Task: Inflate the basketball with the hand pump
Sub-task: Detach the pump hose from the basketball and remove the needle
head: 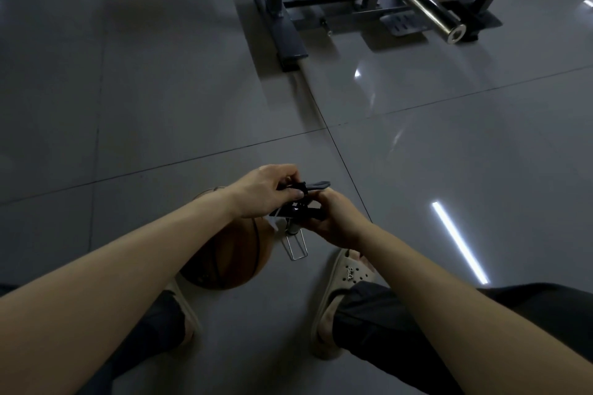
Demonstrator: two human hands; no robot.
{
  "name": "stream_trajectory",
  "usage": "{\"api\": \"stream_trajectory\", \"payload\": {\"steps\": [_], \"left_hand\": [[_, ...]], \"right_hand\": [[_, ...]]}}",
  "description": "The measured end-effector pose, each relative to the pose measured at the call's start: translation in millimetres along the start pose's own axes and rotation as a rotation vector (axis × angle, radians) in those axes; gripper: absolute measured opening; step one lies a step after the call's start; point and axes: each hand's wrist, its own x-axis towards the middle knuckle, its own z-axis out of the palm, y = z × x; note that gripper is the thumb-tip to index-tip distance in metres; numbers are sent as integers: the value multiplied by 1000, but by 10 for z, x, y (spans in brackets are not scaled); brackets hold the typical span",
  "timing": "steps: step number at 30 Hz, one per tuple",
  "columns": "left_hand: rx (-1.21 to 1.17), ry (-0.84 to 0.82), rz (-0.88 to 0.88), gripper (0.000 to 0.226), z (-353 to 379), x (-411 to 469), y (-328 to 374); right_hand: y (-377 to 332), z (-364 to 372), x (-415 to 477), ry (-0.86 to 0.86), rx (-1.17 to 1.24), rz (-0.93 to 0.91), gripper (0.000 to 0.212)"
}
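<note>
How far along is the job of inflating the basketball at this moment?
Done: the hand pump stands on the floor beside the basketball. In hand: the left hand and right hand both grip its black handle parts. Left: no hose or needle shows reaching the ball, so connecting and pumping likely remain.
</note>
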Motion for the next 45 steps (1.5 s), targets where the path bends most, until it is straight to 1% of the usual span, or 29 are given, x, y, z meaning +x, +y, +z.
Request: {"api": "stream_trajectory", "payload": {"steps": [3, 5, 9, 12, 14, 17, 18, 19, 22, 23, 24, 26, 27, 28, 29, 32, 33, 36, 37, 39, 41, 43, 45], "left_hand": [[42, 10, 16, 6, 8, -1, 17], [65, 12, 32, 8, 47, -5, 12], [90, 30, 79, 10, 133, -13, 12], [97, 73, 85, 9, 118, 1, 18], [70, 130, 85, 8, 105, 8, 32], [-74, 168, 74, 8, 72, 54, 62], [-128, 167, 51, 11, 54, 70, 67], [-191, 163, 24, 19, 15, 72, 97], [-510, 164, -61, 62, -108, 21, 218], [-624, 173, -101, 71, -143, -10, 269], [-732, 178, -141, 74, -167, -37, 320], [-850, 156, -203, 65, -161, -28, 357], [-811, 128, -212, 58, -155, -51, 400], [-714, 99, -216, 51, -117, -44, 405], [-595, 57, -204, 50, -85, -39, 431], [-301, -33, -140, 61, 69, 64, 516], [-245, -43, -108, 60, 130, 118, 533], [-145, -38, -4, 41, 307, 336, 556], [-110, -31, 12, 39, 344, 408, 565], [-70, -45, 33, 39, 411, 551, 604], [-57, -100, 53, 37, 513, 783, 638], [-52, -127, 71, 39, 599, 968, 669], [-61, -162, 95, 39, 745, 1260, 722]], "right_hand": [[3, -10, -5, -5, -25, -27, 36], [6, -2, -16, 3, 2, -38, 32], [10, 3, -24, 14, -2, -4, 23], [-29, -31, -21, 31, -17, 9, 20], [-69, -77, 7, 56, -19, 17, 20], [-161, -198, 30, 100, -59, -9, 21], [-192, -239, 29, 109, -70, -14, 20], [-240, -309, 4, 122, -79, -19, 20], [-389, -541, -76, 167, -97, -10, 20], [-441, -632, -109, 198, -101, 3, 22], [-491, -731, -144, 239, -102, 16, 24], [-543, -914, -178, 313, -86, 44, 25], [-590, -1002, -221, 348, -65, 57, 22], [-599, -1053, -234, 375, -27, 72, 20], [-620, -1109, -265, 406, 15, 94, 18], [-595, -1183, -285, 449, 149, 159, 15], [-572, -1192, -289, 447, 195, 172, 13], [-453, -1206, -306, 472, 368, 181, 9], [-401, -1212, -321, 492, 446, 193, 9], [-290, -1237, -357, 533, 586, 224, 10], [-68, -1281, -348, 579, 688, 275, 18], [119, -1298, -379, 582, 758, 317, 26], [417, -1288, -400, 554, 786, 365, 26]]}}
